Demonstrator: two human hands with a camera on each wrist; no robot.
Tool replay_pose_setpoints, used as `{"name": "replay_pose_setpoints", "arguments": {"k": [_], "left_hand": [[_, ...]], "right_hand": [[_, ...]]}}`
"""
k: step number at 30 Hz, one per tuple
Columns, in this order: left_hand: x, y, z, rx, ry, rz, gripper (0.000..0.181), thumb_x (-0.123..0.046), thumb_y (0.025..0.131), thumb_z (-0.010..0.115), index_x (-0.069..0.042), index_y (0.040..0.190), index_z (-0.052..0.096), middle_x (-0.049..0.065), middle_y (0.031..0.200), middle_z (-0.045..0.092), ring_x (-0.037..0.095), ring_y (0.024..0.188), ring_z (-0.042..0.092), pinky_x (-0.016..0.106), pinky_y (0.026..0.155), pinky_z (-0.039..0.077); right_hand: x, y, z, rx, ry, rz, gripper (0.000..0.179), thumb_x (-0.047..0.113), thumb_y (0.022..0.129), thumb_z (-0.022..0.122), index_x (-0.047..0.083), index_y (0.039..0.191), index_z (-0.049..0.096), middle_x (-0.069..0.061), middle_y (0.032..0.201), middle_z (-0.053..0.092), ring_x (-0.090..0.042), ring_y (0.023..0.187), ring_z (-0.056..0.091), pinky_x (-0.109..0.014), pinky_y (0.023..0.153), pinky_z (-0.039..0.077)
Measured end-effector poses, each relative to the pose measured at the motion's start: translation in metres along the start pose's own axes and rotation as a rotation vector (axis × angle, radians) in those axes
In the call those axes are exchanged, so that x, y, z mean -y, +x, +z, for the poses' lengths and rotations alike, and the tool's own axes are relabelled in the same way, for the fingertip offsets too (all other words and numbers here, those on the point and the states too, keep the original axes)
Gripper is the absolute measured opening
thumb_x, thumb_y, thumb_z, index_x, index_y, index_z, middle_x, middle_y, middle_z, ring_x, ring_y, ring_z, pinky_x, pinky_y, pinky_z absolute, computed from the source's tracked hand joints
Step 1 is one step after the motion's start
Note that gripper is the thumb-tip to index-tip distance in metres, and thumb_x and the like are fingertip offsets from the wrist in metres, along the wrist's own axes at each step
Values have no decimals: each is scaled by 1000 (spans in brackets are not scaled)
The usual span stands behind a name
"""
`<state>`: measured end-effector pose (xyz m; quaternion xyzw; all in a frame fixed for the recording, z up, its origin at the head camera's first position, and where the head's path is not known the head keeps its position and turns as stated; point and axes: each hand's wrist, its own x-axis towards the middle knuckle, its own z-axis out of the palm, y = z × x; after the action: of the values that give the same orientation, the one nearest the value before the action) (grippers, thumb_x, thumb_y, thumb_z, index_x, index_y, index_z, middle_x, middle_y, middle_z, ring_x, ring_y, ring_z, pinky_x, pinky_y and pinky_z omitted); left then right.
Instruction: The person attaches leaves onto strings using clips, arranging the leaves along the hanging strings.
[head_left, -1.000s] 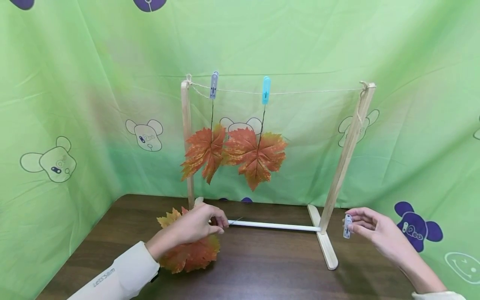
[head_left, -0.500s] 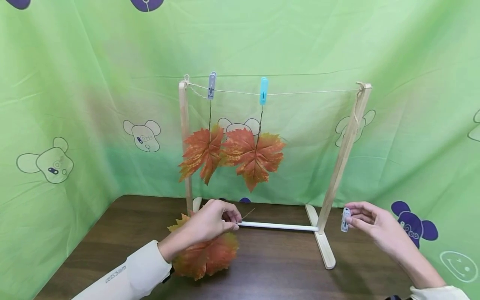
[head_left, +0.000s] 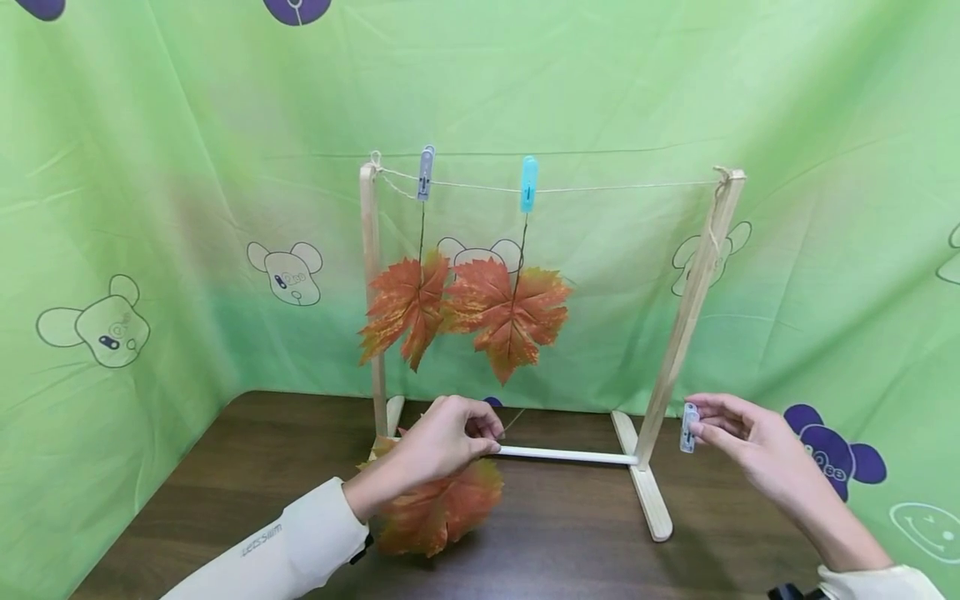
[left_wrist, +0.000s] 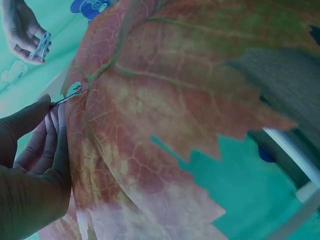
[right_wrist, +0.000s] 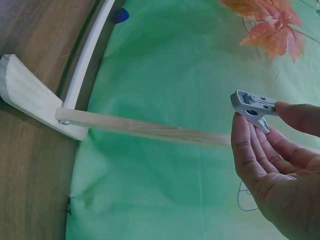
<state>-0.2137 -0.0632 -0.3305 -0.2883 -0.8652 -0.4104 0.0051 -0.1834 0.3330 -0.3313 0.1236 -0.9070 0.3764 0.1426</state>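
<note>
My left hand (head_left: 450,437) pinches the thin stem of an orange-red artificial maple leaf (head_left: 442,508), whose blade hangs below the hand over the table. In the left wrist view this leaf (left_wrist: 145,100) fills most of the frame, its stem between thumb and fingers. On the right, my right hand (head_left: 757,446) holds a pale grey clothespin (head_left: 688,427) between thumb and fingertips, beside the stand's right post. The right wrist view shows the clothespin (right_wrist: 252,107) from close up. Two similar leaves hang from the string (head_left: 622,188), one under a grey clothespin (head_left: 425,173), the other under a blue clothespin (head_left: 528,185).
A wooden stand has a left post (head_left: 370,250), a right post (head_left: 690,317) and a white lower bar (head_left: 566,455). Its right foot (head_left: 652,500) rests on the brown table (head_left: 570,533). Green printed cloth (head_left: 600,75) hangs behind and at the sides.
My left hand has moved to the right and slightly up, bringing the leaf along by its stem. My right hand with the clothespin has risen a little. The hanging leaves stay in place.
</note>
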Motion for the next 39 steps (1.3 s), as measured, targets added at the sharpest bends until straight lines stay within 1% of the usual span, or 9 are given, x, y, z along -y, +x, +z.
{"name": "replay_pose_setpoints", "arguments": {"k": [5, 10, 13, 20, 23, 27, 33, 39], "left_hand": [[-7, 7, 6, -1, -17, 18, 12, -5, 91, 80, -15, 85, 75, -7, 76, 69, 0, 69, 58, 18, 64, 49], [-15, 13, 12, -20, -50, 35, 7, -6, 91, 81, -10, 87, 77, -5, 77, 71, -1, 67, 59, 17, 64, 50], [-20, 16, 15, -29, -87, 30, 5, -5, 91, 81, -8, 88, 78, -3, 78, 73, -1, 67, 59, 16, 63, 49], [-29, 22, 24, -59, -133, 20, 8, -5, 90, 81, -12, 89, 77, -4, 79, 74, -1, 68, 61, 17, 64, 50], [-33, 25, 27, -75, -151, 16, 7, -5, 90, 82, -10, 89, 78, -4, 78, 73, 0, 68, 61, 16, 64, 49], [-37, 29, 30, -94, -175, 23, 6, -3, 89, 81, -8, 90, 77, -2, 78, 74, -1, 66, 62, 16, 63, 49], [-41, 37, 33, -131, -186, 53, 9, -3, 89, 82, -10, 88, 77, 0, 80, 76, -2, 66, 63, 16, 66, 51], [-48, 45, 37, -173, -200, 82, 7, -3, 89, 82, -8, 90, 77, 2, 82, 76, -3, 67, 62, 15, 67, 53]], "right_hand": [[5, 2, 0, -14, 14, -14, 38, 8, 102, 67, -9, 135, 59, 29, 98, 69, 7, 86, 68, -13, 73, 52], [10, 4, 2, -28, 21, -21, 38, 7, 102, 67, -9, 135, 59, 29, 98, 69, 5, 84, 68, -14, 72, 52], [13, 5, 3, -30, 6, -28, 39, 8, 101, 68, -8, 136, 60, 28, 97, 69, 4, 83, 68, -16, 70, 52], [18, 7, 5, -29, -15, -34, 38, 8, 102, 66, -5, 138, 60, 22, 94, 70, 3, 80, 65, -20, 67, 52], [21, 8, 5, -38, -20, -46, 38, 7, 102, 65, -4, 138, 60, 22, 95, 69, 3, 81, 64, -20, 67, 52], [25, 11, 3, -67, -12, -78, 37, 6, 102, 65, -5, 137, 60, 25, 95, 68, 5, 82, 64, -17, 68, 52], [30, 17, 1, -128, 33, -136, 36, 3, 102, 65, -7, 136, 60, 29, 100, 67, 10, 88, 64, -9, 74, 50], [37, 23, 1, -156, 57, -167, 36, 0, 101, 65, -5, 137, 61, 28, 102, 67, 11, 91, 65, -6, 78, 51]]}}
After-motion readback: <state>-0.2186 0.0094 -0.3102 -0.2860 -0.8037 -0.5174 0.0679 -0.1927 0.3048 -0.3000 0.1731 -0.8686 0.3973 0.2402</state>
